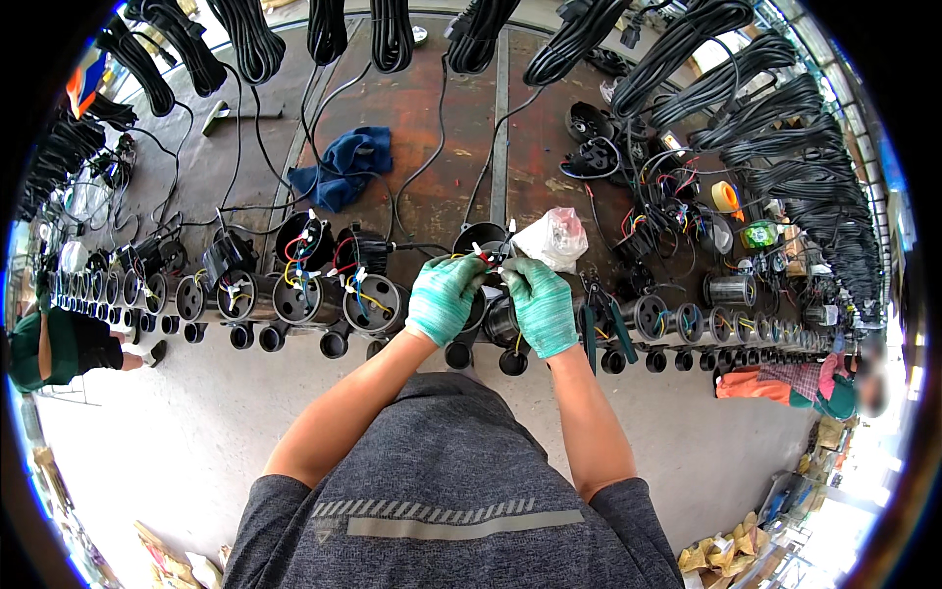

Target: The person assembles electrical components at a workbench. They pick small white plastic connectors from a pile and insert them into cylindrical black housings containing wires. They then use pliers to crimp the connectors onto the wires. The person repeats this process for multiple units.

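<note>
My left hand (442, 299), in a green and white work glove, is closed with its fingertips pinched on thin wires (488, 259). Opposite it, my gloved right hand (542, 306) pinches the same bunch of wires, and the fingertips of both hands nearly meet. Red wire and small white ends show between them; the exact joint is too small to make out. Just beyond the fingers stands a black round cover (479, 236). Under my hands lie black cylindrical motor housings, partly hidden. Left of my left hand sits an open housing (376, 304) with blue and yellow wires.
Pliers (608, 319) lie right of my right hand, near a plastic bag (554, 239). A blue cloth (343, 167) rests on the worn bench (432, 128). Coiled black cables (392, 39) hang along the far side. Co-workers stand at far left (59, 348) and right (785, 385).
</note>
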`<action>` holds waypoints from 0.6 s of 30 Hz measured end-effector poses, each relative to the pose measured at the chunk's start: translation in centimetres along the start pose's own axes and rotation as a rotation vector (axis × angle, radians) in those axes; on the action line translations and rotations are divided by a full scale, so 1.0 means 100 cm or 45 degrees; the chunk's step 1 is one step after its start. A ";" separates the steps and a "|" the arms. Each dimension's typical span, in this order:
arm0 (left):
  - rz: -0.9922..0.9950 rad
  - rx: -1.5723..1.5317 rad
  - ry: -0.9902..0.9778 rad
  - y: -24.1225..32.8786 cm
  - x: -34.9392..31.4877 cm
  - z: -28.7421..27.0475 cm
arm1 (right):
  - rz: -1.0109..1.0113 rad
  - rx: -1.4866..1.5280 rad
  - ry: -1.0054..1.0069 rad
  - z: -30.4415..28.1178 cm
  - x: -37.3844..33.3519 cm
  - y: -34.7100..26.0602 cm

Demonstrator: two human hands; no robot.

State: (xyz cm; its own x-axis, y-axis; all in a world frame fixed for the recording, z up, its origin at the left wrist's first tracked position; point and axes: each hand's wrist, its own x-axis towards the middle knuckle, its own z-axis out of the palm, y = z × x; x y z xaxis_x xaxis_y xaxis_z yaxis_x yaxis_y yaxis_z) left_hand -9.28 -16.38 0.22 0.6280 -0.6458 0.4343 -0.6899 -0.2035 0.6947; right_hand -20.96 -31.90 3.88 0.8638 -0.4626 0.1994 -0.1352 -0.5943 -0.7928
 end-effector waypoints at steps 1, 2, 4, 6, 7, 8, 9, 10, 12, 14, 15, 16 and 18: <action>-0.006 -0.009 -0.006 0.000 0.000 0.001 | -0.010 -0.039 -0.009 -0.001 0.001 0.002; -0.013 -0.017 -0.011 -0.001 0.000 0.001 | -0.021 -0.055 -0.023 -0.002 0.002 0.001; -0.018 -0.019 -0.011 -0.002 0.000 0.001 | -0.043 -0.088 -0.052 -0.004 0.005 -0.002; -0.011 -0.012 -0.003 -0.002 0.000 0.001 | -0.011 -0.067 -0.060 -0.004 0.004 -0.002; -0.018 -0.010 -0.010 -0.001 0.000 0.001 | 0.006 -0.057 -0.064 -0.003 0.004 -0.002; -0.026 -0.006 -0.016 -0.001 0.000 0.001 | -0.003 -0.076 -0.066 -0.004 0.005 -0.003; -0.034 -0.002 -0.023 -0.001 0.000 0.001 | -0.012 -0.094 -0.069 -0.005 0.006 -0.005; -0.041 -0.008 -0.024 -0.001 0.000 0.001 | -0.020 -0.112 -0.072 -0.007 0.007 -0.006; -0.055 -0.020 -0.025 -0.001 0.000 0.000 | -0.001 -0.122 -0.102 -0.012 0.009 -0.009; -0.052 -0.027 -0.029 -0.002 0.000 0.001 | 0.004 -0.125 -0.132 -0.013 0.010 -0.010; -0.050 -0.031 -0.032 -0.002 0.001 0.001 | -0.001 -0.124 -0.146 -0.011 0.010 -0.010; -0.051 -0.027 -0.027 -0.002 0.000 0.001 | -0.006 -0.122 -0.161 -0.010 0.010 -0.009; -0.055 -0.019 -0.018 -0.001 0.000 0.001 | -0.024 -0.195 -0.163 -0.006 0.012 -0.009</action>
State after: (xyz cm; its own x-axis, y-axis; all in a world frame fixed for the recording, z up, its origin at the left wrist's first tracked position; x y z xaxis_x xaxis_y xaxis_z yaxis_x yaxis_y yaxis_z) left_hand -9.27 -16.40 0.07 0.6519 -0.6470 0.3956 -0.6567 -0.2209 0.7211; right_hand -20.09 -32.28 5.16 0.9204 -0.3683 0.1308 -0.1820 -0.7000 -0.6906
